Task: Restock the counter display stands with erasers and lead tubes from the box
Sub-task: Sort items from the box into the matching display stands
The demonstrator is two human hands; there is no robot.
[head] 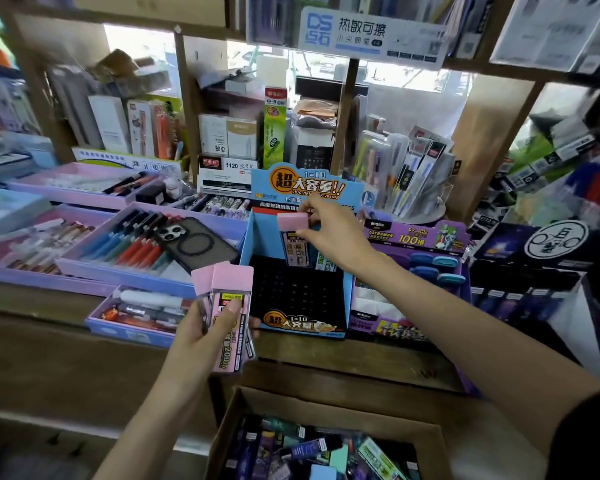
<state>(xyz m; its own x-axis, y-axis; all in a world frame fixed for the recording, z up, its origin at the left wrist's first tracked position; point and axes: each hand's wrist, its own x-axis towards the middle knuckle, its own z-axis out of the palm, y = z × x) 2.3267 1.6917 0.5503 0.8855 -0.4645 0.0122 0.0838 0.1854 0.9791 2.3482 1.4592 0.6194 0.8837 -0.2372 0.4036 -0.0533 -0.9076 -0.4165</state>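
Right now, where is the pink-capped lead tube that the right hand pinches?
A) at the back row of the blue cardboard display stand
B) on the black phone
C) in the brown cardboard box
A: the right hand pinches the pink-capped lead tube at the back of the blue cardboard display stand, beside tubes already standing there; the left hand grips spare pink-capped tubes.

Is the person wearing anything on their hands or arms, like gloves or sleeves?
No gloves: the left hand and right hand are bare, with no ring, watch or bracelet showing. The only clothing in view is a dark sleeve on the right upper arm, at the frame's edge.
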